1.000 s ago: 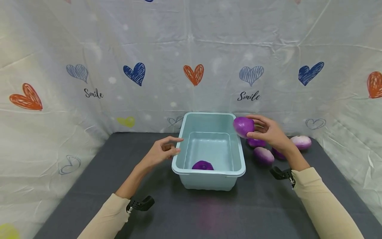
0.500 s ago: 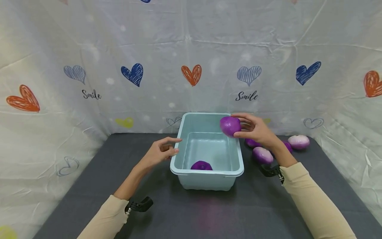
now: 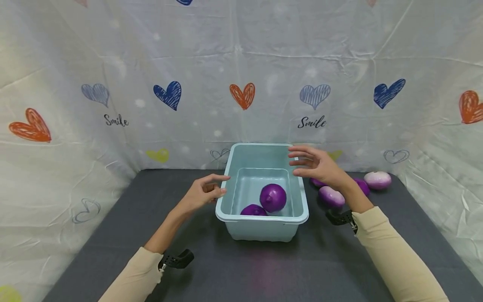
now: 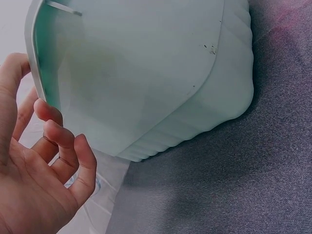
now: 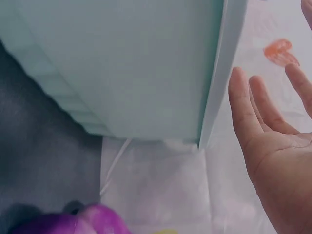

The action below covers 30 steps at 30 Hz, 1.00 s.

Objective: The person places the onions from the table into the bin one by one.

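A light-blue plastic tub [image 3: 262, 228] stands mid-table. Inside it, near the front, lie a shiny purple red onion [image 3: 273, 198] and a second onion [image 3: 253, 210], half hidden by the front rim. My left hand [image 3: 203, 193] holds the tub's left rim [image 4: 35, 73]; thumb and index finger reach its top edge, and the other fingers curl loosely outside. Over the right rim, my right hand [image 3: 317, 165] is held up with fingers spread and nothing in them; the right wrist view also shows this hand [image 5: 278, 146] apart from the rim.
Several more onions lie on the dark table right of the tub: a pale purple one [image 3: 331, 196], a whitish one [image 3: 378, 180] and darker ones [image 5: 73, 224], partly hidden by the right arm. A white curtain with printed hearts [image 3: 242, 96] hangs behind the table.
My right hand carried an onion leftward over the tub's right rim, then let it go, and it now lies inside beside the other. The left hand stayed at the rim.
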Available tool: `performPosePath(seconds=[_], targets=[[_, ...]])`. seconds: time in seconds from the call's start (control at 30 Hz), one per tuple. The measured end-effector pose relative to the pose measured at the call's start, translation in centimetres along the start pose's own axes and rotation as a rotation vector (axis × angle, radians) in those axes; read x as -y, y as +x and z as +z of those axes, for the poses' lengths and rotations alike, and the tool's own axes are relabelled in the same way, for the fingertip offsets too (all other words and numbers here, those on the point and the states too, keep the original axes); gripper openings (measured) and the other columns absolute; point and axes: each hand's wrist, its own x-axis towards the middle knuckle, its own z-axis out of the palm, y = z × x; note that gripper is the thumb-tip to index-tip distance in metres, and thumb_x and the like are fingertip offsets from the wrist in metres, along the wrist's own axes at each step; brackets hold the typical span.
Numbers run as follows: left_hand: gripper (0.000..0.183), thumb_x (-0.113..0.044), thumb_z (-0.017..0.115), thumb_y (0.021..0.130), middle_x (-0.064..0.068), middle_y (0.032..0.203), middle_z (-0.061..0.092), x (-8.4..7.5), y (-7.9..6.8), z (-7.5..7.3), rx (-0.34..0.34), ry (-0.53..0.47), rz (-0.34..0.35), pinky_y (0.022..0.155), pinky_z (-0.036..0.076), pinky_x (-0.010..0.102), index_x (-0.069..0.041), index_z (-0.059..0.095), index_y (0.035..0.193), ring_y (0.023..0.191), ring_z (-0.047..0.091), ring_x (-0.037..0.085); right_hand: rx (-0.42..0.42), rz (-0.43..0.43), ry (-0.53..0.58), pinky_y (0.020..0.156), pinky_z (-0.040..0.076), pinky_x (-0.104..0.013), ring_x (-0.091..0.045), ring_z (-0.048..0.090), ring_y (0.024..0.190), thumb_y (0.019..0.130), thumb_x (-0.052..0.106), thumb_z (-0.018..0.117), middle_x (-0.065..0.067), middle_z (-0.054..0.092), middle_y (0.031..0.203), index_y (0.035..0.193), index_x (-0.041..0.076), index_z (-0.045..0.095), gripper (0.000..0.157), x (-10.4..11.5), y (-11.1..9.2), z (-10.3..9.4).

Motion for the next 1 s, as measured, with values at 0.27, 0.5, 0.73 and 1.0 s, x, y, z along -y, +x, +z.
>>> performPosePath(seconds=[0.27, 0.5, 0.73, 1.0], targets=[[0.042, -0.019, 0.067, 0.101, 0.033, 0.080, 0.053, -0.1, 0.0, -0.1, -0.002, -0.015, 0.007, 0.067, 0.045, 0.037, -0.009, 0.060, 0.141, 0.063, 0.049, 0.018, -0.076, 0.030, -0.045, 0.095, 0.050, -0.038, -0.043, 0.050, 0.130, 0.095, 0.000, 0.070, -0.020, 0.051, 0.145, 0.146, 0.002, 0.051, 0.055, -0.4, -2.0, -1.8], [0.042, -0.017, 0.067, 0.101, 0.030, 0.078, 0.054, 0.0, 0.0, -0.1, -0.004, -0.009, 0.005, 0.065, 0.045, 0.034, -0.006, 0.060, 0.141, 0.063, 0.049, 0.027, -0.120, 0.078, -0.104, 0.093, 0.051, -0.035, -0.042, 0.052, 0.129, 0.097, 0.003, 0.070, -0.020, 0.052, 0.143, 0.146, 0.000, 0.049, 0.053, -1.3, -4.0, -3.3], [0.041, -0.015, 0.067, 0.101, 0.034, 0.079, 0.053, 0.3, 0.1, 0.0, -0.005, 0.001, 0.008, 0.065, 0.045, 0.037, -0.006, 0.060, 0.140, 0.063, 0.049, 0.027, -0.169, 0.152, -0.145, 0.093, 0.051, -0.031, -0.043, 0.051, 0.130, 0.098, 0.008, 0.070, -0.020, 0.051, 0.143, 0.145, -0.001, 0.049, 0.052, -2.3, -6.3, -4.8], [0.041, -0.016, 0.067, 0.101, 0.034, 0.080, 0.052, 0.2, 0.2, 0.0, -0.002, -0.011, 0.009, 0.064, 0.044, 0.034, -0.007, 0.061, 0.140, 0.062, 0.047, 0.022, -0.197, 0.185, -0.207, 0.092, 0.050, -0.028, -0.039, 0.053, 0.128, 0.099, 0.011, 0.070, -0.024, 0.050, 0.143, 0.144, 0.002, 0.050, 0.051, -2.8, -8.8, -6.0]])
